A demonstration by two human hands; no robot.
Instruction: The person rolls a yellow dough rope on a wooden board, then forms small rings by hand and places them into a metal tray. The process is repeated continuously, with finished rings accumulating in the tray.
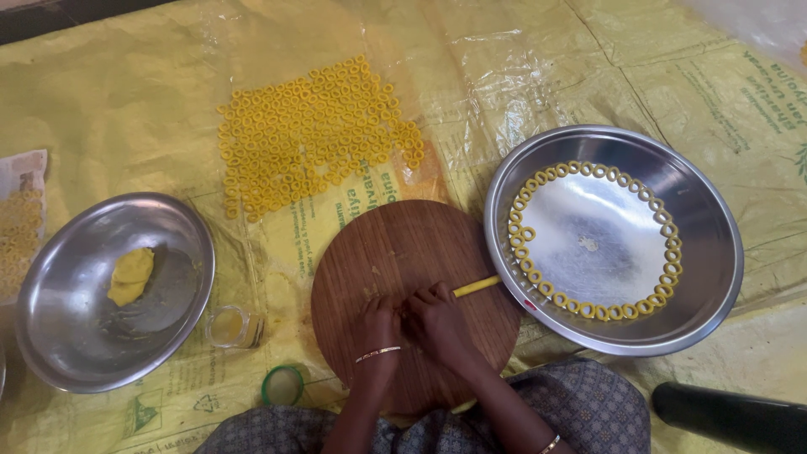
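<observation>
A dough rope [476,286] is being rolled on the board [395,252] under both flattened hands, left [380,324] and right [437,319]; many rings [311,134] lie finished at 11 o'clock, the plate [706,210] rim at 3 o'clock is nearly ringed, and dough [130,276] remains at 9 o'clock.

A yellow plastic sheet [126,109] is covering the floor, creased and printed in green. Lying directly on it are a round wooden board [403,252], two steel bowls [50,353] [714,244], a spread of yellow dough rings [311,134], a small glass jar [231,326] and a green lid [282,385]
</observation>
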